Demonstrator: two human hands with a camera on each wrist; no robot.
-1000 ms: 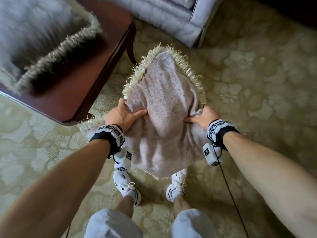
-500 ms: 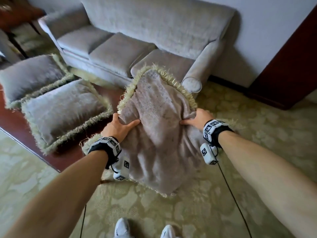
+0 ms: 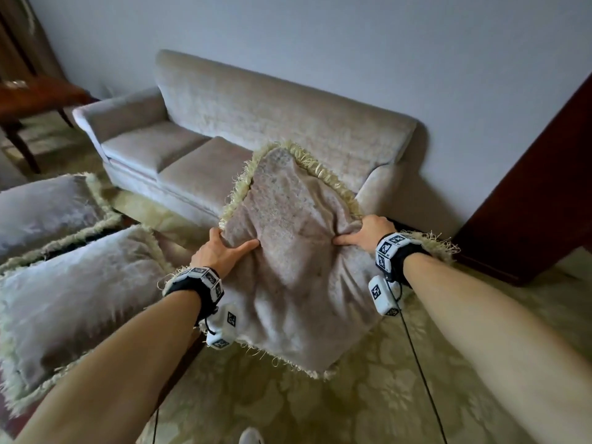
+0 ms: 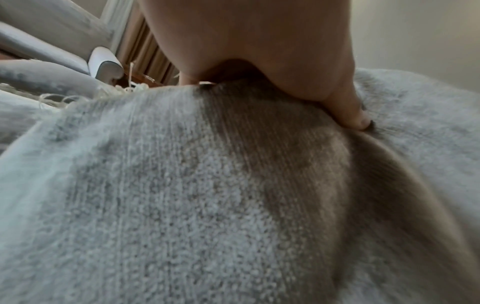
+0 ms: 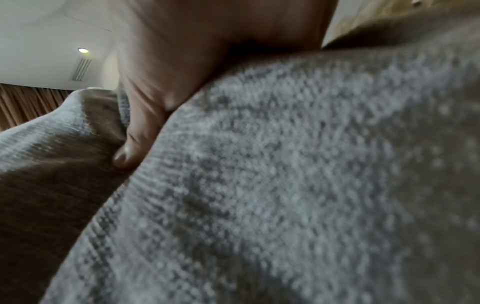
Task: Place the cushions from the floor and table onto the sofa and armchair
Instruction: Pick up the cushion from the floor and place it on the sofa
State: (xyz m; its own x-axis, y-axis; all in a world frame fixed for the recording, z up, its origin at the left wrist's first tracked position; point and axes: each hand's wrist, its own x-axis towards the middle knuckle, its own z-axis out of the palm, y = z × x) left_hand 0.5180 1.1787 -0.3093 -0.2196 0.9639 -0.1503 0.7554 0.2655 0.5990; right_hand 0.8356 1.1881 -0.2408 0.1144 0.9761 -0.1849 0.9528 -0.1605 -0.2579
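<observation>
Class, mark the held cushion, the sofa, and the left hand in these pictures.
held cushion (image 3: pixel 288 251): head view, middle of its fabric face.
sofa (image 3: pixel 272 113): head view, backrest.
left hand (image 3: pixel 221 254): head view, back of the hand gripping the cushion's edge.

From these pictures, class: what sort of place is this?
Probably a living room or hotel lounge: an upholstered sofa against the wall, fringed cushions on a dark wooden table, and patterned carpet.

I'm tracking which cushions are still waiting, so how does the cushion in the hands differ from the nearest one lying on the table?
The held cushion is off the ground, tilted up toward the sofa; the table cushion lies flat. The left hand and right hand grip and crumple the held cushion; the table cushion is untouched and plump. Both are greyish plush with pale fringe.
</observation>
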